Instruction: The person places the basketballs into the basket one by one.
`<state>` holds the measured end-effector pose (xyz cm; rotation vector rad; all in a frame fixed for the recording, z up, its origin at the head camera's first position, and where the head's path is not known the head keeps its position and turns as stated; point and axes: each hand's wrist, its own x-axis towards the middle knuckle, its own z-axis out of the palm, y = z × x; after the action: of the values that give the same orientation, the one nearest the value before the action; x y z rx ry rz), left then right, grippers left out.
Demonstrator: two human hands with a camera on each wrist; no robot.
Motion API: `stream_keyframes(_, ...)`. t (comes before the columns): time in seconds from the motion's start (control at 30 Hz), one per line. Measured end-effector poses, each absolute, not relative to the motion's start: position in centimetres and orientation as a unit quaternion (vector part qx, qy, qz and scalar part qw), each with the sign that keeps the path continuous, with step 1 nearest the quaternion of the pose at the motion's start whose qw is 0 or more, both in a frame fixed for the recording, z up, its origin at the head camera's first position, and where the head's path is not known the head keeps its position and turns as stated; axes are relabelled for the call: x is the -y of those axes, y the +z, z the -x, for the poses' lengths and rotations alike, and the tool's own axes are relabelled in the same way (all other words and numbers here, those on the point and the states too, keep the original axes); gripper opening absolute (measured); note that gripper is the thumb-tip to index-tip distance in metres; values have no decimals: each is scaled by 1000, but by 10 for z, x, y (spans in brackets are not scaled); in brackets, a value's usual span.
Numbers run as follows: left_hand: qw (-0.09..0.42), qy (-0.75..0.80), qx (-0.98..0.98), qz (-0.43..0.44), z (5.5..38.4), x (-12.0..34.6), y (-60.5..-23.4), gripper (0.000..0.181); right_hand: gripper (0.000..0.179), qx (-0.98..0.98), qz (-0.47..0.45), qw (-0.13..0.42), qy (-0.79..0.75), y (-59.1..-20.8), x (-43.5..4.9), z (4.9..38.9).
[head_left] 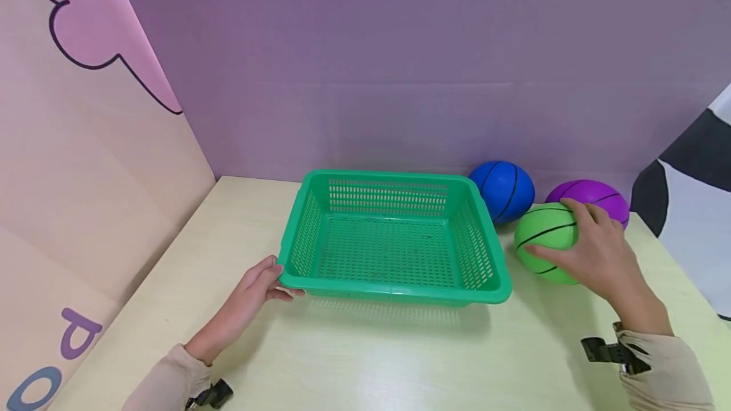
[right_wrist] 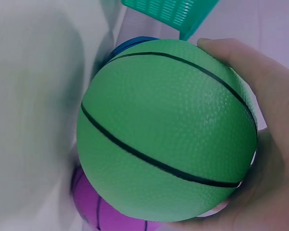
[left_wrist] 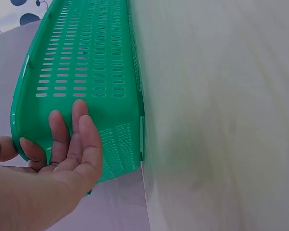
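The left hand pinches a green slotted plastic basket; the right hand grasps a textured, black-lined green ball, likely light, springy, best spanned across its middle.

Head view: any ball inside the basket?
No, the green ball, blue ball and purple ball are all outside the basket, on its right.

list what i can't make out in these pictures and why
- Purple ball: head view, lower part hidden by the green ball and right hand.
- Blue ball: right wrist view, mostly behind the green ball.
- Green basket: left wrist view, far end cut off by the top edge.
- Pink drawing: head view, cut off by the top edge.
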<state>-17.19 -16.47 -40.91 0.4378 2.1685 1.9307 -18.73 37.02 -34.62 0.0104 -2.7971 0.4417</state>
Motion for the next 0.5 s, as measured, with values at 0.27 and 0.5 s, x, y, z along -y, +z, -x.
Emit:
stream_keyframes(0.27,95,636,-750,-154,171,165,-410,36,104,974,-12,160,157,-340,-367,183)
stream_keyframes(0.5,95,634,-752,-156,169,165,-408,34,100,973,-20,168,160,-335,-363,181)
